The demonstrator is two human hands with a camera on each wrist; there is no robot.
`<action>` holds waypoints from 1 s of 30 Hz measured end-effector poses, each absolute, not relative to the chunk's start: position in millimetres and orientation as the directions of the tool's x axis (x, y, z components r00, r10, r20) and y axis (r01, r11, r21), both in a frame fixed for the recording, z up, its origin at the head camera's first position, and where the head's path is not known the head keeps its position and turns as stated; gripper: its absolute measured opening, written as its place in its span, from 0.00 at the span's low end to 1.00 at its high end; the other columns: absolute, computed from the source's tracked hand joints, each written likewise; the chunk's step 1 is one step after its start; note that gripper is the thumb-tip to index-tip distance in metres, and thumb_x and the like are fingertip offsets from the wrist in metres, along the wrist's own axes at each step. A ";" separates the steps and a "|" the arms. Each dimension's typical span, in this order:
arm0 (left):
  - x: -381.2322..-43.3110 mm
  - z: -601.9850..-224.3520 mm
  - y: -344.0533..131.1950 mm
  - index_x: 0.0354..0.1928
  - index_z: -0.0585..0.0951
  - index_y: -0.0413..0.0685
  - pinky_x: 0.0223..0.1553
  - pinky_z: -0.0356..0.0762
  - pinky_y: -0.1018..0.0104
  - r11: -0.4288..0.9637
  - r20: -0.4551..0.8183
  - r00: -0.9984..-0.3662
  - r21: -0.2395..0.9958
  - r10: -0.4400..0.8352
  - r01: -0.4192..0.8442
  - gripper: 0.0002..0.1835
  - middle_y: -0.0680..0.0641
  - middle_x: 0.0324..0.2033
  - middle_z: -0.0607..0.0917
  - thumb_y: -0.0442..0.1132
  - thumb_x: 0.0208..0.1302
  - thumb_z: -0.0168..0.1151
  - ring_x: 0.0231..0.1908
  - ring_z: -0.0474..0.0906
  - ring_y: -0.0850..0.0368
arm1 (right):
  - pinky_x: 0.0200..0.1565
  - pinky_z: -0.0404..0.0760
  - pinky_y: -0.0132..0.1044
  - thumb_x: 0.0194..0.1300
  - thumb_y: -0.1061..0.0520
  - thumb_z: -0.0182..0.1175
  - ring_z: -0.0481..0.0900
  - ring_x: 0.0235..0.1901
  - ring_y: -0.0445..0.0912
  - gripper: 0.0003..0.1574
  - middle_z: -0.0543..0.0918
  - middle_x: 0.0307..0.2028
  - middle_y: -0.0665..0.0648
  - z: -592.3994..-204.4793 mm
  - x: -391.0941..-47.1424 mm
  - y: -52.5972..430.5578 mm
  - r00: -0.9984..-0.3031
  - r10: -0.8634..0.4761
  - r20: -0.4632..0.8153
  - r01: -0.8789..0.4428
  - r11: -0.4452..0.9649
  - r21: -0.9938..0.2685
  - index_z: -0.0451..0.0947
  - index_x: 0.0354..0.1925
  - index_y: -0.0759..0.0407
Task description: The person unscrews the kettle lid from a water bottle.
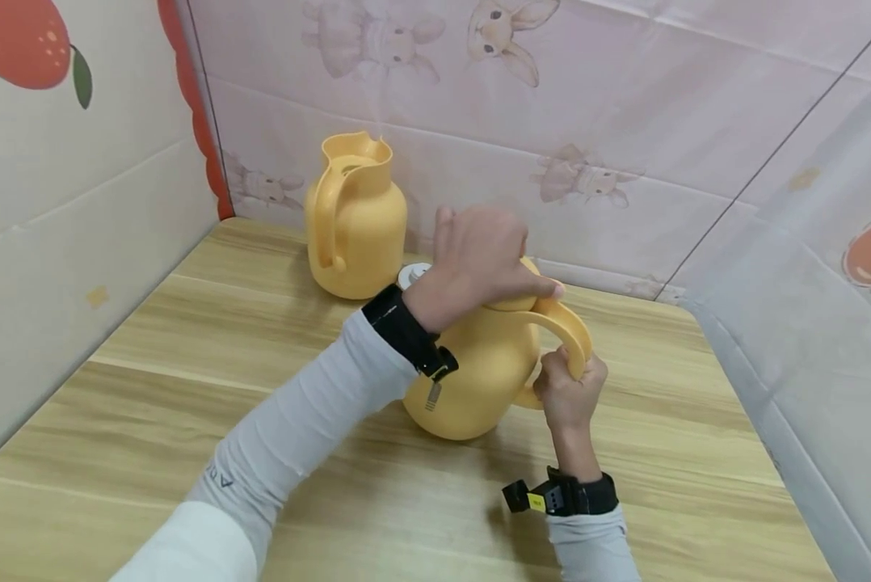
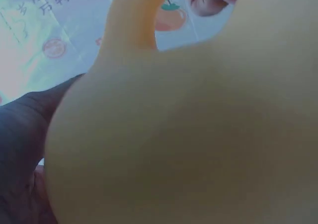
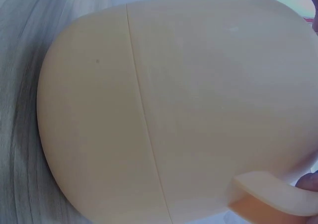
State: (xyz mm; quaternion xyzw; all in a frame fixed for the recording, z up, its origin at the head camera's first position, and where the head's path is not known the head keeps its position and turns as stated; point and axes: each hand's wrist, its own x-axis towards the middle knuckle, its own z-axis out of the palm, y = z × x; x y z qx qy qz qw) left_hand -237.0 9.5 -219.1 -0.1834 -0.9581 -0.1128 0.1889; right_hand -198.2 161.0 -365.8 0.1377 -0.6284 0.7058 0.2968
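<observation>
A yellow insulated jug (image 1: pixel 464 380) stands on the wooden table, its handle (image 1: pixel 562 323) toward the right. My left hand (image 1: pixel 479 250) grips its top from above, the thumb reaching over the upper end of the handle. This hand hides most of the jug's mouth. Lower down, my right hand (image 1: pixel 572 388) holds the handle with curled fingers. In the right wrist view the jug's body (image 3: pixel 179 105) fills the picture, with a seam around it. The left wrist view shows the jug's yellow shoulder (image 2: pixel 164 134) close up.
Behind and to the left stands a second yellow jug (image 1: pixel 359 226), its lipped mouth uncovered at the top. Between the two jugs lies a white round piece (image 1: pixel 412 275), partly hidden. Printed sheets (image 1: pixel 435 105) wall in the table (image 1: pixel 188 347) at the back and sides.
</observation>
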 end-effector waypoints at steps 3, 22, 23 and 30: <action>-238.2 -215.6 10.8 0.12 0.64 0.55 0.26 0.54 0.62 0.909 0.377 -0.859 0.090 0.346 0.406 0.34 0.55 0.14 0.59 0.79 0.33 0.54 0.17 0.59 0.59 | 0.04 0.57 0.24 0.49 0.76 0.42 0.57 0.01 0.42 0.21 0.63 0.02 0.47 -365.9 -198.5 161.8 -0.789 0.247 0.563 -0.585 -0.024 -0.811 0.54 0.07 0.61; -245.4 -214.2 11.4 0.19 0.67 0.55 0.13 0.56 0.69 0.864 0.321 -0.833 0.077 0.451 0.498 0.31 0.55 0.18 0.62 0.76 0.42 0.51 0.18 0.57 0.61 | 0.04 0.56 0.25 0.47 0.77 0.41 0.57 0.01 0.41 0.21 0.63 0.02 0.46 -364.5 -198.5 165.9 -0.811 0.229 0.538 -0.561 -0.043 -0.827 0.52 0.08 0.61; -246.0 -214.7 11.9 0.19 0.67 0.55 0.13 0.56 0.69 0.864 0.323 -0.832 0.075 0.450 0.497 0.30 0.55 0.17 0.62 0.76 0.43 0.51 0.18 0.58 0.61 | 0.04 0.56 0.25 0.47 0.77 0.41 0.57 0.01 0.41 0.21 0.62 0.03 0.46 -364.8 -198.3 166.2 -0.814 0.231 0.533 -0.556 -0.048 -0.830 0.53 0.08 0.61; -248.8 -213.5 13.2 0.14 0.66 0.56 0.12 0.59 0.68 0.888 0.333 -0.838 0.003 0.433 0.460 0.30 0.55 0.16 0.62 0.74 0.46 0.49 0.18 0.63 0.60 | 0.04 0.56 0.26 0.48 0.77 0.41 0.56 0.01 0.41 0.21 0.62 0.03 0.46 -366.1 -199.1 163.2 -0.821 0.225 0.526 -0.551 -0.065 -0.832 0.52 0.08 0.60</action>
